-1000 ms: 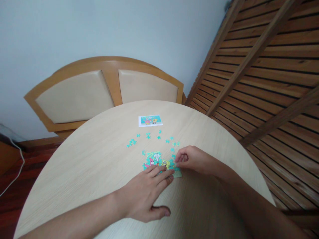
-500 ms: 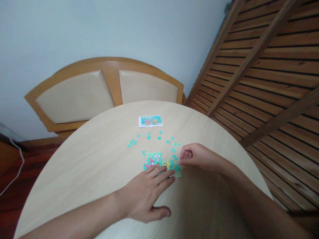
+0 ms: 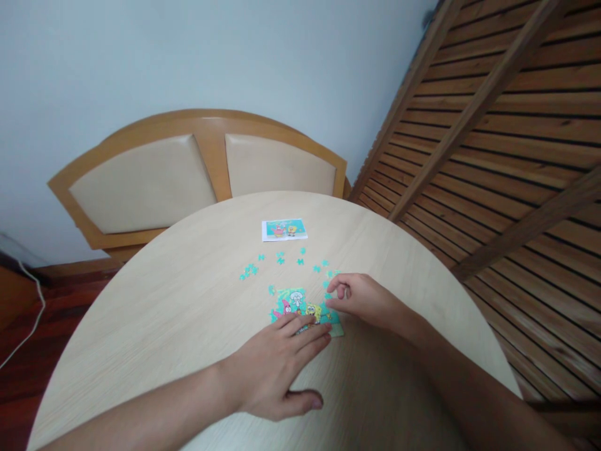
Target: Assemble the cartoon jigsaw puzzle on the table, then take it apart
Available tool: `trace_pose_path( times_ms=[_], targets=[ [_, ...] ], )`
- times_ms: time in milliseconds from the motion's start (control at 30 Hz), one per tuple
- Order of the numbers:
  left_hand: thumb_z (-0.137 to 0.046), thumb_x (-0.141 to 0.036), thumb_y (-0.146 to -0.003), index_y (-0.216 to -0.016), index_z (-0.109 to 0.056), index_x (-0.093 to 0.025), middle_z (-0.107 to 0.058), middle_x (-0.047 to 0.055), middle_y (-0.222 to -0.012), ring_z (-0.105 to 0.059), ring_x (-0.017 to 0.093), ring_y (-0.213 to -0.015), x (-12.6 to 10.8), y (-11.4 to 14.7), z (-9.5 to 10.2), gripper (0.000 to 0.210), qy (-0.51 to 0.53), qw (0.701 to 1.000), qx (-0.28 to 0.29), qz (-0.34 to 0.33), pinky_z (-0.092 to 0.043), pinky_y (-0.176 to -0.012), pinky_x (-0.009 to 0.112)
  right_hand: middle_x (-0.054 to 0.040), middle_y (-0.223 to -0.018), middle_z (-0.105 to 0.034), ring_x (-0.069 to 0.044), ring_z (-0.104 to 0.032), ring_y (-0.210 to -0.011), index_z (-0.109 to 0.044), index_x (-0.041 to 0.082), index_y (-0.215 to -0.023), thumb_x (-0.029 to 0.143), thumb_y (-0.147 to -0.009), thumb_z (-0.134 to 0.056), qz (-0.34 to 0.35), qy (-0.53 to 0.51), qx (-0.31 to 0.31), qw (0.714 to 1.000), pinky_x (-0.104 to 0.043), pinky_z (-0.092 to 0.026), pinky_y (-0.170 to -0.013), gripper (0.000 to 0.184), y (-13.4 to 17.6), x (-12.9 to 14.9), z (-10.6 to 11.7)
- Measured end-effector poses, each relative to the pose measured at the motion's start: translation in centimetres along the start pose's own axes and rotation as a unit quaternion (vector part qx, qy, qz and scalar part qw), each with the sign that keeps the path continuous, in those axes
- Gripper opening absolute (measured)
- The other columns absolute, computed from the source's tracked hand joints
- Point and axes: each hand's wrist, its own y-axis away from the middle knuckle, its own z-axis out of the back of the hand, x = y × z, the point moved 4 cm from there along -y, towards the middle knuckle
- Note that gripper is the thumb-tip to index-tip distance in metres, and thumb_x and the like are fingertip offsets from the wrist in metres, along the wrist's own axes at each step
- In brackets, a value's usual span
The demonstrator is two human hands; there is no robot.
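Round table, card beyond loose pieces, left hand spread over puzzle, right hand's grip unclear

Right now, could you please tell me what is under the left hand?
The partly assembled puzzle extends under the left hand; its covered near part cannot be seen.

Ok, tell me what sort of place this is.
Probably a room in a home, perhaps a dining area: a pale table with a curved edge, a padded backrest beyond it, and slatted wooden panelling at the right of the view.
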Motion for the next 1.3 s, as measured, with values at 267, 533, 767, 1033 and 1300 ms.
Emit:
trace_pose_path(
  times_ms=[267, 533, 767, 1033, 1300],
  targets=[
    [-0.054, -0.043, -0.097, -0.139, -0.043, -0.012, -0.054, 0.018, -0.137, -0.047, 0.031, -0.131, 0.4, -0.2, 0.9, 0.053, 0.012, 1.000, -0.026, 0.001, -0.040, -0.112, 0.046, -0.0071, -0.089, -0.071, -0.021, -0.063, -0.080, -0.072, 0.014, -0.103, 0.039, -0.076, -0.073, -0.026, 0.057, -0.013, 0.998, -0.029, -0.046, -0.071, 0.036, 0.3, 0.2, 0.2],
    [-0.042, -0.021, -0.096, -0.097, -0.056, -0.020, -0.063, 0.007, -0.092, -0.060, 0.023, -0.088, 5.1, 1.3, 3.5, 0.015, -0.001, 0.978, -0.146, 0.149, -0.052, -0.081, 0.041, -0.0086, -0.091, -0.070, -0.021, -0.062, -0.078, -0.070, 0.016, -0.089, 0.031, -0.082, -0.065, -0.011, 0.054, 0.017, 0.998, -0.029, -0.045, -0.069, 0.017, 0.8, 0.7, 0.4],
    [-0.047, -0.024, -0.096, -0.102, -0.058, -0.020, -0.067, 0.006, -0.097, -0.064, 0.021, -0.088, 7.2, 2.5, 4.8, 0.012, 0.004, 0.971, -0.151, 0.186, -0.053, -0.079, 0.037, -0.0064, -0.083, -0.069, -0.019, -0.060, -0.072, -0.067, 0.017, -0.086, 0.028, -0.081, -0.063, 0.001, 0.052, 0.016, 0.999, -0.028, -0.043, -0.065, 0.012, 0.8, 0.7, 0.2],
    [-0.072, -0.040, -0.088, -0.130, -0.055, -0.022, -0.062, 0.011, -0.127, -0.058, 0.027, -0.118, 7.2, 3.3, 5.9, 0.049, 0.049, 0.998, -0.027, 0.033, -0.046, -0.105, 0.045, -0.0036, -0.078, -0.067, -0.018, -0.059, -0.070, -0.068, 0.018, -0.089, 0.027, -0.082, -0.061, 0.007, 0.020, 0.026, 0.999, -0.028, -0.043, -0.064, 0.014, 0.6, 0.2, -0.3],
    [-0.076, -0.046, -0.083, -0.124, -0.063, -0.021, -0.060, 0.012, -0.132, -0.056, 0.030, -0.122, 7.1, 3.2, 4.9, 0.049, 0.013, 0.999, -0.012, 0.038, -0.044, -0.106, 0.049, -0.0070, -0.092, -0.068, -0.020, -0.059, -0.080, -0.067, 0.018, -0.088, 0.023, -0.080, -0.060, 0.048, 0.079, 0.018, 0.996, -0.029, -0.043, -0.071, 0.011, 1.1, 1.0, 0.4]
  ],
)
